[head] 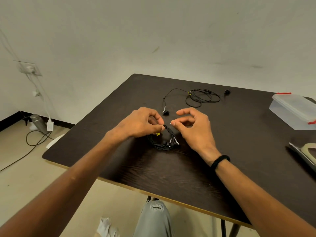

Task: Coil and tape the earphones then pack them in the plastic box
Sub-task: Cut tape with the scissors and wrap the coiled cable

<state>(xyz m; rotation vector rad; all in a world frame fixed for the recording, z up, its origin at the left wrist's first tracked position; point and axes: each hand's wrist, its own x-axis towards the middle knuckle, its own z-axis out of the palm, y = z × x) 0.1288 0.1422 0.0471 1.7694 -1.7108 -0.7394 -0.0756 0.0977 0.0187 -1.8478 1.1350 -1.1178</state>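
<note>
while the coiled earphones point(164, 139) sit on the dark table point(230, 134) near the middle, the left hand point(140, 123) pinches the top of the coil between thumb and fingers. right hand point(193, 127) is just beside it, fingers curled, thumb and forefinger pinched on something tiny, maybe tape, can't really tell. a second pair of earphones point(196, 98) lies loose farther back. the plastic box point(295, 110) with red clips is at the far right edge, and a tape roll point(309, 149) is nearer on the right.
</note>
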